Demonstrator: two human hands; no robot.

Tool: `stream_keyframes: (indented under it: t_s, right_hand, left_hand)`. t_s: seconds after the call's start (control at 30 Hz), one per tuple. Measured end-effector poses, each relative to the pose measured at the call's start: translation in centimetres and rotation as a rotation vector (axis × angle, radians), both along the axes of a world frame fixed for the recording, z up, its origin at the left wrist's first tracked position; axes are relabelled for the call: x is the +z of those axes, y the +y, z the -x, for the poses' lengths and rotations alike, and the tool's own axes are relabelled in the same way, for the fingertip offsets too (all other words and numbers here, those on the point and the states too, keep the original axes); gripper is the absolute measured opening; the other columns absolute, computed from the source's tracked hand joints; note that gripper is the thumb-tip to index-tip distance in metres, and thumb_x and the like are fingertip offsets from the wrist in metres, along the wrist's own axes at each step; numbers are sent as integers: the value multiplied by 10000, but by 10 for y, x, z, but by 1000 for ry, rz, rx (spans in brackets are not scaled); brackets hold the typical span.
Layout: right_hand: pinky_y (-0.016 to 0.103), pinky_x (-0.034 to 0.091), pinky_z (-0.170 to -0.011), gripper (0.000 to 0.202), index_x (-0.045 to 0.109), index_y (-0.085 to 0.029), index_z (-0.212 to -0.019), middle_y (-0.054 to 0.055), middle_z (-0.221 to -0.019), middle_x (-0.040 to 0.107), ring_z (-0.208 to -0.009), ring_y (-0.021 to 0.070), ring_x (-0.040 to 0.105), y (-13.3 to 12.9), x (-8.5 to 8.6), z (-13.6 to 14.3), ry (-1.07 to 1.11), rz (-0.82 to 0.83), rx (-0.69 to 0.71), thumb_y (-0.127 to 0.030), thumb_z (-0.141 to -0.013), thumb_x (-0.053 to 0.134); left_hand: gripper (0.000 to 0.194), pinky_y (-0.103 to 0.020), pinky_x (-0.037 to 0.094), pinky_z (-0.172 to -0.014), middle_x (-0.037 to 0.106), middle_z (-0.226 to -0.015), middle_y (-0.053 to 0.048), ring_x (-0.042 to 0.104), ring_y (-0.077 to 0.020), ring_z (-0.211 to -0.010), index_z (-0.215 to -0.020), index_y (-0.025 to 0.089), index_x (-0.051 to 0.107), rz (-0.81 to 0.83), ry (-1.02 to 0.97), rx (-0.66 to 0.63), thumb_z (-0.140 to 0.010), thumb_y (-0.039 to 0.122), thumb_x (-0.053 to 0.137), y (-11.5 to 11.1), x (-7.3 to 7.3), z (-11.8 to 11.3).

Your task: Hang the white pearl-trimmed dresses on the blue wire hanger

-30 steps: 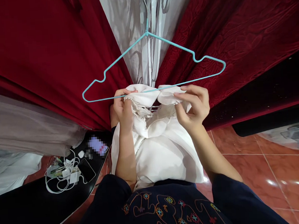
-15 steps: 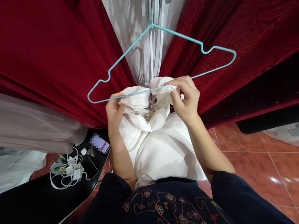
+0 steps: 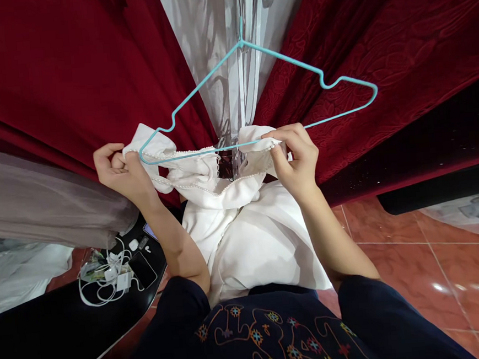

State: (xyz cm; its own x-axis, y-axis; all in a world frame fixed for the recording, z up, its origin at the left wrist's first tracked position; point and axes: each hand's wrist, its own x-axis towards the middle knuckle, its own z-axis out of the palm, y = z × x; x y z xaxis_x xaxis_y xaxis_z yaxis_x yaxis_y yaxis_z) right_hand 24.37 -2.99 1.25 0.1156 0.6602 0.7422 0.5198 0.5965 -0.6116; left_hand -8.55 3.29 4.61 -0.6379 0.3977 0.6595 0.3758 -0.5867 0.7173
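A white dress [image 3: 264,238] with pearl-like beaded edging drapes down in front of me. My left hand [image 3: 118,166] pinches the beaded edge of its left strap or sleeve, pulled out to the left end of the light-blue hanger [image 3: 283,57]. The right side of the neckline is gripped by my right hand [image 3: 294,150], just under the hanger's bottom bar. That bar crosses in front of the white fabric. The hanger hangs by its hook at the top, tilted a little.
Dark red curtains [image 3: 68,65] flank a white drape. At lower left, a black table [image 3: 36,339] bears white cables [image 3: 103,290], a phone [image 3: 142,270] and small white items. Red floor tiles [image 3: 405,277] lie at right. Grey sheer fabric [image 3: 38,201] hangs at left.
My left hand has moved left, stretching that side of the dress out to the hanger's left end. My right hand and the hanger have stayed nearly still.
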Motion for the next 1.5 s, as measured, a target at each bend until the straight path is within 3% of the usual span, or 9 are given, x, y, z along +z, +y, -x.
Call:
stream_keyframes:
  t_s: [0.17, 0.3, 0.47, 0.7, 0.97, 1.07, 1.2, 1.37, 1.5]
  right_hand:
    - [374, 611, -851, 268, 787, -252, -1047, 44, -989, 710, -927, 172, 697, -3, 2, 1, 3, 22, -6, -423, -1072, 583]
    - [389, 617, -851, 286, 785, -252, -1055, 49, -983, 702, -932, 179, 691, -5, 2, 1, 4, 40, -21, -449, -1071, 579]
    - [419, 610, -899, 240, 758, -256, -1103, 47, -1025, 683, -987, 191, 682, -5, 0, -3, -6, 36, 19, -421, -1063, 588]
    - [360, 583, -745, 214, 755, -251, -1125, 42, -1011, 685, -884, 163, 669, -5, -4, 2, -29, 33, -7, -337, -1031, 584]
    - [374, 606, -807, 221, 745, -241, -1150, 45, -1040, 678, -959, 173, 682, 0, -6, -5, -45, 30, 5, -318, -1040, 569]
    - [401, 620, -867, 227, 739, -231, -1150, 53, -1064, 679, -1014, 187, 693, 2, -7, -6, -54, 36, 4, -330, -1045, 563]
    - [407, 614, -880, 216, 735, -241, -1163, 55, -1080, 673, -1029, 193, 690, 4, -9, -4, -42, 16, 20, -308, -1045, 567]
    - [323, 544, -715, 216, 730, -249, -1188, 44, -1074, 654, -860, 138, 628, 2, -8, 1, -34, 26, 19, -307, -1027, 599]
    - [270, 449, -601, 224, 730, -248, -1183, 36, -1053, 639, -753, 102, 551, 0, -9, 1, -27, 1, 9, -290, -987, 631]
  left_hand:
    - [257, -275, 195, -562, 498, -727, 57, 255, -75, -567, -786, 186, 616, -82, 33, 5, -588, 33, 559, 6, 40, -8]
    - [328, -245, 254, -563, 539, -842, 54, 324, -64, -616, -918, 166, 651, 39, 162, -162, -650, -23, 645, -1, 55, -31]
    - [483, -241, 329, -593, 501, -804, 60, 363, -89, -655, -1020, 189, 684, 68, 228, -239, -629, -96, 702, -7, 58, -53]
    - [336, -229, 280, -550, 528, -823, 24, 391, -84, -672, -954, 170, 724, 69, 305, -311, -731, -80, 731, -3, 55, -65]
    - [177, -281, 420, -607, 678, -962, -25, 523, -114, -690, -972, 211, 745, 171, 215, -511, -920, 315, 878, -22, 55, -80]
    - [307, -286, 426, -590, 672, -765, -17, 502, -105, -602, -801, 189, 712, 460, 140, -695, -1036, 386, 715, -42, 43, -81]
    - [475, -277, 454, -552, 788, -800, -93, 622, -135, -588, -904, 147, 784, 862, 87, -1020, -1007, 604, 705, -49, 2, -89]
    - [369, -350, 598, -1057, 790, -1292, -101, 768, -183, -1159, -1197, 212, 678, 572, -419, -1052, -1150, 478, 427, -40, -26, -130]
    - [470, -438, 571, -1181, 626, -826, -23, 747, -175, -1004, -825, 233, 471, 336, -660, -1028, -1165, 526, 333, -47, -15, -154]
